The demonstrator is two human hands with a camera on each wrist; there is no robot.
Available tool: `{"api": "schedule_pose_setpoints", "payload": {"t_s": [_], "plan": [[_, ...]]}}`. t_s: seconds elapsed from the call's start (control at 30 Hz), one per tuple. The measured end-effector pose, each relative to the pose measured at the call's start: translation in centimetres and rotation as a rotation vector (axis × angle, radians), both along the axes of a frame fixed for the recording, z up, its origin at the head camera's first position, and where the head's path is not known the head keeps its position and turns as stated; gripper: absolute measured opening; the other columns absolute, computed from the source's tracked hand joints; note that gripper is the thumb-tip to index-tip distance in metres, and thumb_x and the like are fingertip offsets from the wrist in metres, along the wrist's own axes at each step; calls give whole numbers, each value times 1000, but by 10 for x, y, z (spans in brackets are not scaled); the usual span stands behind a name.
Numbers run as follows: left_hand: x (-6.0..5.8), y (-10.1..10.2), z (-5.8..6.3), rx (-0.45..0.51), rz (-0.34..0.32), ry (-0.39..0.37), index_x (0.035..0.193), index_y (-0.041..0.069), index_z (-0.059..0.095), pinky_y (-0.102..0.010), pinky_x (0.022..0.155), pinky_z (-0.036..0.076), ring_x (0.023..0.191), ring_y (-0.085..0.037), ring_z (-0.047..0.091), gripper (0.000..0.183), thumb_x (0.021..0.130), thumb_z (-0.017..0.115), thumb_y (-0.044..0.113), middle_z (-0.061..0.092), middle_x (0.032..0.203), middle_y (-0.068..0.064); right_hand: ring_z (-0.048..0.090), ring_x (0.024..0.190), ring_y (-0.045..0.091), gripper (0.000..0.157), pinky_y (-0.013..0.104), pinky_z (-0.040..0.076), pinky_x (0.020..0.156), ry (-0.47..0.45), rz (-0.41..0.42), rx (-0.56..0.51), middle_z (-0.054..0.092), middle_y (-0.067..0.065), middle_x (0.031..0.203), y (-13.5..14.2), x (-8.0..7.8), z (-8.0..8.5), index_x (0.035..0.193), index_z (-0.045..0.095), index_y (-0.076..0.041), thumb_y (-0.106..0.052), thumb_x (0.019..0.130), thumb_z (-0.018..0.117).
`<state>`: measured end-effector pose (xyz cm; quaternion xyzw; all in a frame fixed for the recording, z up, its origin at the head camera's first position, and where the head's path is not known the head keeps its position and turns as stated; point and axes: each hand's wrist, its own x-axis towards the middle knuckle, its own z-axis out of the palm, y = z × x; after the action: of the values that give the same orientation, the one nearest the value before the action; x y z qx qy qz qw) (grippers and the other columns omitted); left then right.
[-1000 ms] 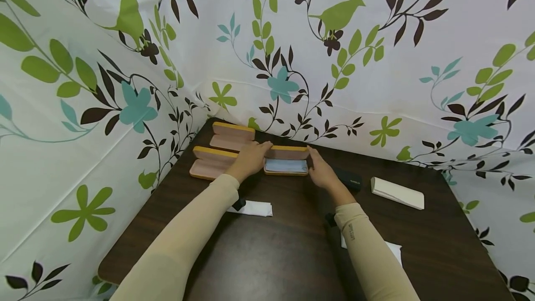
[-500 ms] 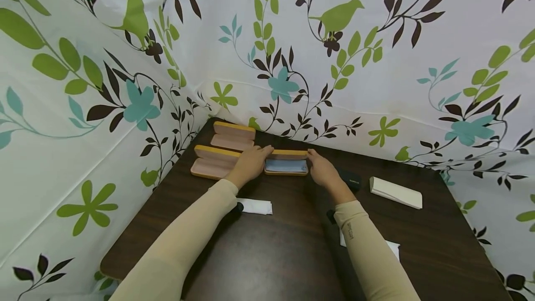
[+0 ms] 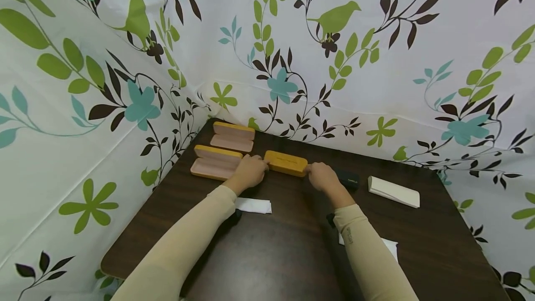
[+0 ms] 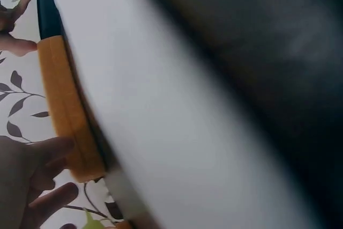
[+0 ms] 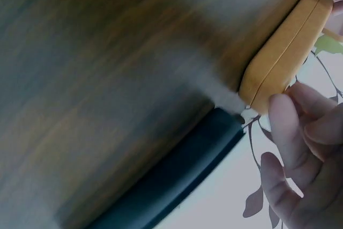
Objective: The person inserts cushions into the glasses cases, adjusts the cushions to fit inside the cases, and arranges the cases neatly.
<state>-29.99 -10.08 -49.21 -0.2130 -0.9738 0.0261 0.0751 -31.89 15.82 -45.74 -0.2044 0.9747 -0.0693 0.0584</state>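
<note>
A yellow glasses case (image 3: pixel 286 163), lid down, lies on the table between my two hands. My left hand (image 3: pixel 251 171) is at its left end; in the left wrist view one digit (image 4: pixel 56 147) lies against the case's side while the other fingers stay off it, loosely bent. At the opposite end my right hand (image 3: pixel 323 176) reaches the case with its fingertips. The right wrist view shows a fingertip (image 5: pixel 283 111) right at the case's rounded end, the remaining fingers relaxed. Whatever is inside the case is hidden by the lid.
Two similar cases stand open to the left, a front one (image 3: pixel 213 166) and a back one (image 3: pixel 231 140). A dark case (image 3: pixel 348 179) and a cream one (image 3: pixel 394 192) lie to the right. White folded papers (image 3: pixel 254 206) lie nearer. Patterned curtain (image 3: pixel 376 82) hangs behind the dark table (image 3: pixel 267 254).
The lid of the middle case has swung down, covering the light blue cloth inside. Both hands have lowered slightly with it, from the lid's top corners to the case's ends.
</note>
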Motion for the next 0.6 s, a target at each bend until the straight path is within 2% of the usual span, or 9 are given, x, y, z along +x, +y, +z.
{"api": "schedule_pose_setpoints", "payload": {"t_s": [0.13, 0.4, 0.5, 0.6], "plan": [[-2, 4, 3, -12, 8, -1, 111, 27, 79, -41, 83, 53, 108, -18, 65, 21, 103, 60, 24, 73, 116, 6, 62, 119, 38, 39, 54, 51, 97, -9, -3, -30, 68, 17, 128, 3, 1, -1, 122, 74, -7, 4, 98, 46], [0, 3, 12, 27, 7, -84, 116, 25, 77, -45, 87, 55, 107, -22, 66, 23, 103, 58, 21, 72, 120, 2, 59, 124, 37, 34, 54, 49, 101, -36, 8, -28, 66, 17, 130, 4, 2, 0, 126, 71, -6, -1, 100, 50], [0, 0, 16, 93, -7, -131, 119, 22, 76, -47, 91, 54, 108, -24, 67, 24, 103, 58, 20, 73, 120, 0, 61, 122, 36, 32, 53, 49, 101, -21, 28, -16, 68, 16, 127, 3, 3, 0, 126, 70, -5, -3, 101, 51], [-1, -5, 22, 202, -21, -236, 123, 18, 73, -47, 94, 53, 113, -25, 66, 27, 104, 56, 17, 71, 123, -3, 63, 117, 35, 31, 52, 50, 99, -5, 51, 1, 70, 14, 123, 1, 3, 0, 125, 70, -4, -6, 101, 52]]}}
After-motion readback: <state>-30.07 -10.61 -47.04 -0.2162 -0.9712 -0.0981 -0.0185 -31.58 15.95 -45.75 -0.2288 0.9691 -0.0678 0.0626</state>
